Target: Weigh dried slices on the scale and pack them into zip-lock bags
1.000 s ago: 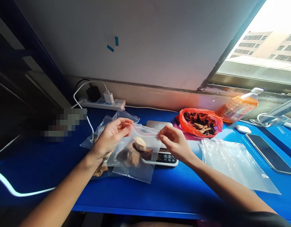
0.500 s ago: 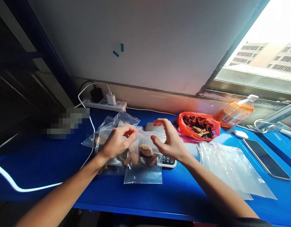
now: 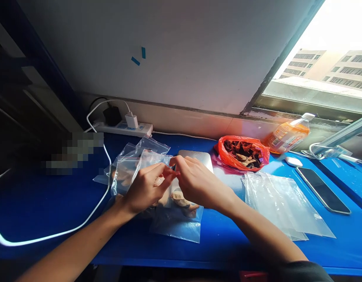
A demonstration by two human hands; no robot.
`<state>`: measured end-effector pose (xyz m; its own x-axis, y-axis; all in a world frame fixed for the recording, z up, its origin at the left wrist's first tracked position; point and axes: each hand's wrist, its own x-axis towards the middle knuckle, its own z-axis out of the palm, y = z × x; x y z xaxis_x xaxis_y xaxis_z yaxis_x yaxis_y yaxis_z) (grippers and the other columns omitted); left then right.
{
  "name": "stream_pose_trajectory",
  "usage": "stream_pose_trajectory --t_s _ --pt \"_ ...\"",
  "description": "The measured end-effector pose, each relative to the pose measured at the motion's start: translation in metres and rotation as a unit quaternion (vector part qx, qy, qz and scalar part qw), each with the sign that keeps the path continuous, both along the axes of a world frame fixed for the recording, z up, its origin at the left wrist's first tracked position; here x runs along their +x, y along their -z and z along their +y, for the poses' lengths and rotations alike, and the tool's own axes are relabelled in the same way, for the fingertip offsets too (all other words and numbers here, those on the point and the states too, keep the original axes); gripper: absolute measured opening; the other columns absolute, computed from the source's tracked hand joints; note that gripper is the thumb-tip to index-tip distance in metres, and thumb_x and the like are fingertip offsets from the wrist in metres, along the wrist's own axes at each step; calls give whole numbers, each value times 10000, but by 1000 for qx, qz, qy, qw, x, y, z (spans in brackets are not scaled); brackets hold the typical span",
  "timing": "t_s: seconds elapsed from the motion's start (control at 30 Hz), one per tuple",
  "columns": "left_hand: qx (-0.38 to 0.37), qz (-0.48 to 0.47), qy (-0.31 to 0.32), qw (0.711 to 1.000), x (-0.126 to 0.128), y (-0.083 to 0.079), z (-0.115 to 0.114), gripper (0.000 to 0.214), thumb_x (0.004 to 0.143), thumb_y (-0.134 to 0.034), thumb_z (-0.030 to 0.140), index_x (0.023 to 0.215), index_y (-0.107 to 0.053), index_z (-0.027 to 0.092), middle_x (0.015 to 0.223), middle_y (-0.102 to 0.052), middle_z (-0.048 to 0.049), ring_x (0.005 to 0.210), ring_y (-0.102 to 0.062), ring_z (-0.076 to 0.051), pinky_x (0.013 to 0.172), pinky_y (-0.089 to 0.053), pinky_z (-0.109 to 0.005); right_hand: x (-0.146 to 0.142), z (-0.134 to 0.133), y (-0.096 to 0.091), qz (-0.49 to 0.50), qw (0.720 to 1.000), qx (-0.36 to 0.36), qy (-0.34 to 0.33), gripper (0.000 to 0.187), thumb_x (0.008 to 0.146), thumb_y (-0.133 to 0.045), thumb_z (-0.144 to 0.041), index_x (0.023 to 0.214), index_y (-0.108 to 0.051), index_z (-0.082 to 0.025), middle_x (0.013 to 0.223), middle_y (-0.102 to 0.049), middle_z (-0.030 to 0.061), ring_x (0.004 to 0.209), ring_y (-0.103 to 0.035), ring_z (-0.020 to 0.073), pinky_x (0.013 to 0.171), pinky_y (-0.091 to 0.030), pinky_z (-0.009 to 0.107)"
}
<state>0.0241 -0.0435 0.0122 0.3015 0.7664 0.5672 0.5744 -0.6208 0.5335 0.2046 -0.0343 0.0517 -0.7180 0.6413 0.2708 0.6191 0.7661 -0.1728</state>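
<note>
A clear zip bag (image 3: pixel 177 227) with brown dried pieces in it lies on the blue table (image 3: pixel 51 203) in front of me. My left hand (image 3: pixel 147 188) pinches the bag's top at its left end. My right hand (image 3: pixel 198 182) is closed on the same top edge, right beside the left, fingertips almost touching. The bag's red seal line is hidden under my fingers. A small digital scale (image 3: pixel 198 157) sits just behind my hands, partly covered by them.
Several filled zip bags (image 3: pixel 128 164) lie left of my hands. A red plastic bag of dried pieces (image 3: pixel 242 153) is at the back right, beside an orange drink bottle (image 3: pixel 288 135). Empty clear bags (image 3: pixel 281 205), a phone (image 3: pixel 323 190), a power strip (image 3: pixel 124 126) and a white cable (image 3: pixel 51 235) lie around.
My right hand, at the bag's right end a second ago, let go and came left to pinch the top edge beside my left hand. The bag has sunk lower onto the table.
</note>
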Motion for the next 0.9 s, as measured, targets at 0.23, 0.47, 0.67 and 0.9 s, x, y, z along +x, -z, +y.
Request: stream_pose_trajectory --t_s 0.23,0.47,0.67,0.9 --pt "-3 -8 -18 1000 8 4 -2 200 910 -482 263 727 -523 194 646 -562 22 586 -554 -124 578 -435 -246 5 -5 -7 -56 998 29 -18 213 825 -465 -38 1000 -486 -157 835 -614 64 730 -543 189 698 -370 322" --pt "-111 -61 -1 992 15 1 -9 192 929 -469 305 803 -565 196 694 -616 13 619 -582 -131 607 -469 -258 12 1 -11 89 984 -156 -13 409 845 -454 -39 1219 -372 -183 943 -634 65 818 -593 165 656 -414 248" --pt "-125 -57 -1 990 13 -2 -9 203 918 -487 293 762 -570 192 650 -610 22 571 -562 -117 583 -468 -239 6 4 3 84 983 -162 -20 367 823 -459 -46 1159 -381 -170 900 -611 57 751 -572 160 630 -419 256" --pt "-80 -44 -18 996 9 -3 -6 216 897 -489 250 696 -541 192 592 -557 31 527 -529 -108 530 -435 -225 1 2 15 -46 997 10 -57 256 853 -487 -143 1108 -475 -128 915 -567 95 782 -533 211 695 -419 343"
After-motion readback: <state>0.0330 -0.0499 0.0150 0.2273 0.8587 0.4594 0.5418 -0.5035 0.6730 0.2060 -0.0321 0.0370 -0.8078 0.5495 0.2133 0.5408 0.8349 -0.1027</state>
